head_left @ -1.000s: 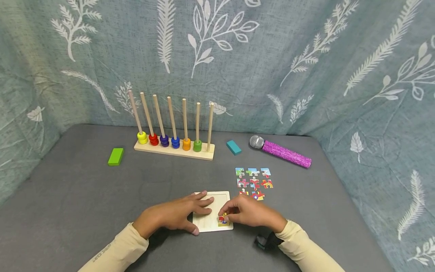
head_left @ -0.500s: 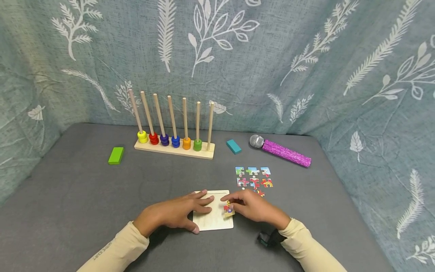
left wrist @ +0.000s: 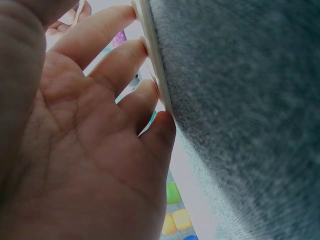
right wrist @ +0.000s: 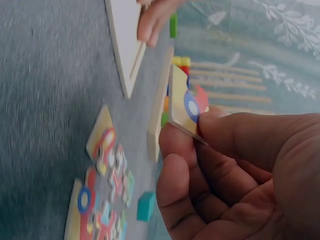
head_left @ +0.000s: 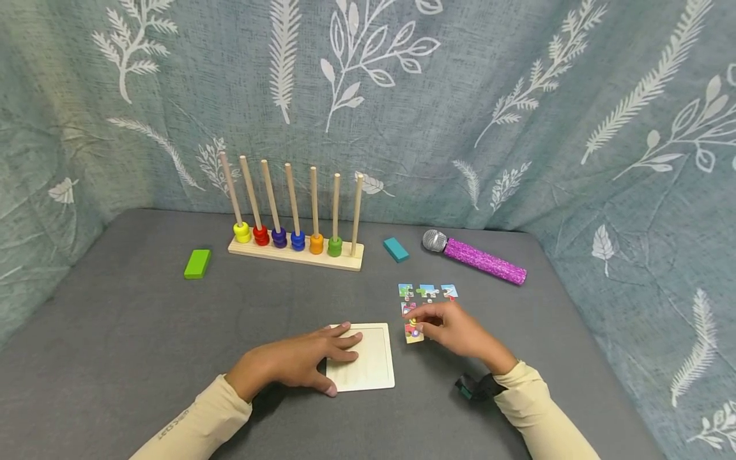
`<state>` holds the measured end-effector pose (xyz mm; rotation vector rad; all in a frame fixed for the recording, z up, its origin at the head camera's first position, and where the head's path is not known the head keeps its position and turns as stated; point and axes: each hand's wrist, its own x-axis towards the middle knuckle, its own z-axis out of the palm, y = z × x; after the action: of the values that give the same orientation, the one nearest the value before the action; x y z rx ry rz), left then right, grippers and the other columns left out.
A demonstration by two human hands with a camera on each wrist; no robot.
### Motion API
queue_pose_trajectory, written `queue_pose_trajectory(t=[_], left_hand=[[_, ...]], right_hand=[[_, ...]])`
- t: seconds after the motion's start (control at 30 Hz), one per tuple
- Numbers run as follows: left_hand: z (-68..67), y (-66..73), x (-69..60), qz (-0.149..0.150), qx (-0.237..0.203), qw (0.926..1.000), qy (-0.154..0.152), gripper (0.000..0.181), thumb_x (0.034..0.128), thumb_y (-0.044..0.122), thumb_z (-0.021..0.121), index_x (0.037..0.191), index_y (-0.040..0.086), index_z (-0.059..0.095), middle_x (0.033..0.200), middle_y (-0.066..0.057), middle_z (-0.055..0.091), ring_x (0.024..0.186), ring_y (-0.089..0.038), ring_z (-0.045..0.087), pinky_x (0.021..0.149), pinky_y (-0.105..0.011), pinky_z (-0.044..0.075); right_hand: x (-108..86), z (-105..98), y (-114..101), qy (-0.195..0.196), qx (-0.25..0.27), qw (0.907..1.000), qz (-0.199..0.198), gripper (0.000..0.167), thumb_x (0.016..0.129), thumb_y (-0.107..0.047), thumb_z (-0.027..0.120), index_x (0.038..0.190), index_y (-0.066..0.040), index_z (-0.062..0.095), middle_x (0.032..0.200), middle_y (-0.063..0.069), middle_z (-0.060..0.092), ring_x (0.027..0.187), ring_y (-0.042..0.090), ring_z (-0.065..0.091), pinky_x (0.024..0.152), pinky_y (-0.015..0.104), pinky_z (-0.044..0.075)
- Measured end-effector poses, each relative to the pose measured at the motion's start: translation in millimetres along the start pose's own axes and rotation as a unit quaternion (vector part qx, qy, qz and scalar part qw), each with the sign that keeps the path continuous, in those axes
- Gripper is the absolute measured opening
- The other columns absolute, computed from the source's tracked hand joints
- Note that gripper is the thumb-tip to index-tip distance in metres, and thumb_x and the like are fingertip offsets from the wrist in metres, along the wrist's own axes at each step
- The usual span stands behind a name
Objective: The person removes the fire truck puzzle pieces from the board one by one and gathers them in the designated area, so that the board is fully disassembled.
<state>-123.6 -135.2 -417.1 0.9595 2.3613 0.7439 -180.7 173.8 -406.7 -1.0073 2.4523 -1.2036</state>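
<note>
My left hand (head_left: pixel 299 359) lies spread over the left part of a square wooden puzzle tray (head_left: pixel 376 374), holding nothing. In the left wrist view its fingertips touch the tray's edge (left wrist: pixel 152 55). My right hand (head_left: pixel 454 329) pinches a jigsaw piece (right wrist: pixel 184 102) between thumb and fingers. The piece is tilted and raised off the table, with a yellow border, red and a blue wheel. Other jigsaw pieces (head_left: pixel 427 291) lie loosely in rows beyond that hand, which hides some of them. The right wrist view shows several of these pieces (right wrist: pixel 102 142) on the cloth.
A wooden stand (head_left: pixel 296 252) with upright pegs and coloured beads is at the back. A green block (head_left: pixel 197 264) lies left of it, a teal block (head_left: pixel 395 250) right. A purple glitter microphone (head_left: pixel 483 260) rests at the back right. Patterned curtains (head_left: pixel 368 96) hang behind the grey table (head_left: pixel 144 332).
My right hand has lifted the jigsaw piece off the tray and carried it right and away, to beside the loose pieces. My left hand has stayed on the tray.
</note>
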Motion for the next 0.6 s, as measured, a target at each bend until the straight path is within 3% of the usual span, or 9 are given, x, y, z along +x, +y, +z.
queue_pose_trajectory(t=[0.3,0.47,0.6], left_hand=[[1.1,-1.1,-0.2,0.008,0.001,1.0,0.006,0.064,0.0805,0.026,0.08,0.138,0.009,0.056,0.155,-0.001,0.033,0.145,-0.031,0.017,0.111,-0.053,0.024],[0.3,-0.8,-0.6,0.008,0.001,1.0,0.004,0.064,0.0804,0.026,0.08,0.138,0.009,0.056,0.156,-0.001,0.032,0.146,-0.03,0.017,0.111,-0.053,0.024],[-0.4,-0.1,-1.2,0.005,-0.003,1.0,0.003,0.064,0.0803,0.027,0.08,0.138,0.01,0.057,0.156,-0.001,0.032,0.146,-0.031,0.017,0.111,-0.054,0.024]], right_hand=[[-6.5,-20.0,8.3,0.029,-0.006,0.9992,0.027,0.023,0.091,0.005,0.06,0.112,0.004,0.07,0.082,0.003,0.066,0.064,0.009,0.055,0.055,0.024,0.046],[-9.8,-26.8,12.4,0.042,0.0,0.9985,0.036,0.023,0.09,0.007,0.06,0.11,0.005,0.07,0.093,0.007,0.069,0.075,0.01,0.059,0.064,0.024,0.05],[-12.0,-31.3,14.2,0.047,-0.007,0.9979,0.044,0.02,0.091,0.004,0.061,0.109,0.003,0.071,0.1,0.008,0.07,0.075,0.009,0.057,0.064,0.024,0.049]])
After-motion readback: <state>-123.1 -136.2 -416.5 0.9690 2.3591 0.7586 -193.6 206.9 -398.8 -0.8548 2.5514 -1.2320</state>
